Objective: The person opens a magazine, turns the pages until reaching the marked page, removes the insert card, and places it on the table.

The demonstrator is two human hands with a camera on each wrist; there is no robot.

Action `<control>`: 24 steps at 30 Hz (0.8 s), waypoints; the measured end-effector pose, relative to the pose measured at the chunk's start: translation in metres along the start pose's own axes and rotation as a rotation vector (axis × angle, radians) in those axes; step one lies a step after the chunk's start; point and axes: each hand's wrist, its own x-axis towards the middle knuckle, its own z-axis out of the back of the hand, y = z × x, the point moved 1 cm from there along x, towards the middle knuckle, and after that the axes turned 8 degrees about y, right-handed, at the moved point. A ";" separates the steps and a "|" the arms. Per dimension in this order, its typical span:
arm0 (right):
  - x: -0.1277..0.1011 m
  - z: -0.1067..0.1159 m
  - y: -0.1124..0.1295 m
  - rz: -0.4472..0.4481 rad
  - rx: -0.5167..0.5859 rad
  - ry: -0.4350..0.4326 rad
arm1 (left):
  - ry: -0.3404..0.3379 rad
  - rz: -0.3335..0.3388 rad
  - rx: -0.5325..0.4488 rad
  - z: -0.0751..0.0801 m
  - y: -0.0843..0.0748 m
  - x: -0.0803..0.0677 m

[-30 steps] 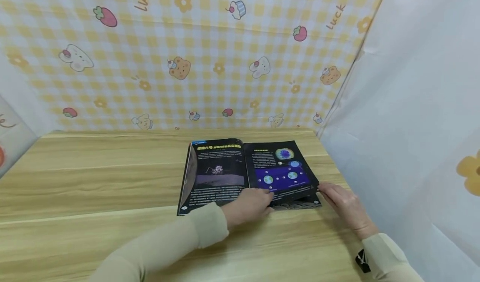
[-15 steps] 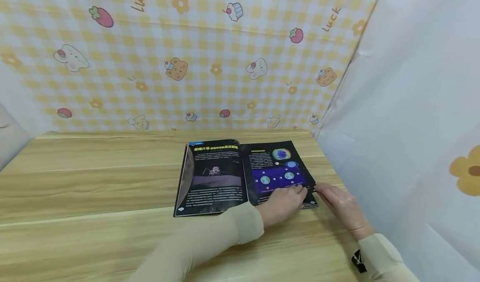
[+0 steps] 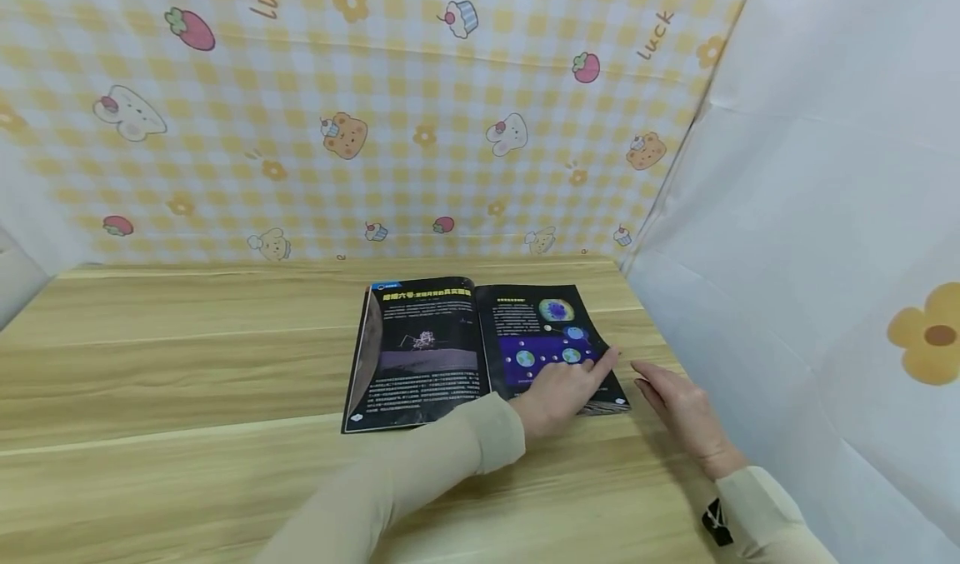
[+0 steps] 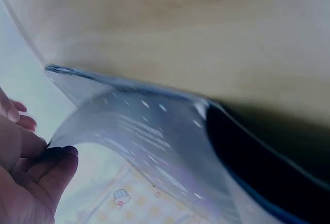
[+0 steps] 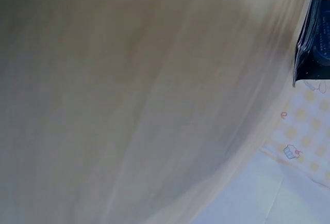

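Observation:
An open magazine (image 3: 423, 381) with black, space-themed pages lies on the wooden table. My left hand (image 3: 562, 395) reaches over its right half, index finger at the outer edge. In the left wrist view, the thumb and fingers of that hand pinch the edge of a page (image 4: 131, 126), which bows up from the pages under it. My right hand (image 3: 686, 414) is just right of the magazine, apart from it, with fingers loosely bent and nothing held. The right wrist view shows only a corner of the magazine (image 5: 315, 53), above the tabletop.
The wooden tabletop (image 3: 187, 364) extends to the left and in front of the magazine. A yellow checked cloth (image 3: 420, 181) hangs behind it, and a white sheet (image 3: 795, 239) stands close on the right. A small black tag (image 3: 717, 522) is by the right cuff.
My left hand has moved right across the page to its outer edge. My right hand has let go of the page corner and sits slightly away from it. The view has shifted a little.

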 end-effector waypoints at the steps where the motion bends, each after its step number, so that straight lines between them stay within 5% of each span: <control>1: 0.000 -0.001 0.001 -0.024 0.027 0.038 | 0.000 0.007 -0.006 0.000 0.003 0.000; 5: -0.001 -0.006 0.006 -0.094 0.114 0.261 | 0.016 0.047 -0.016 -0.001 0.013 -0.002; 11: 0.000 -0.017 0.011 -0.070 0.161 0.534 | 0.116 0.134 -0.003 -0.006 0.030 -0.006; 24: 0.004 -0.019 0.009 -0.070 0.193 0.607 | 0.183 0.204 0.115 -0.009 0.081 -0.058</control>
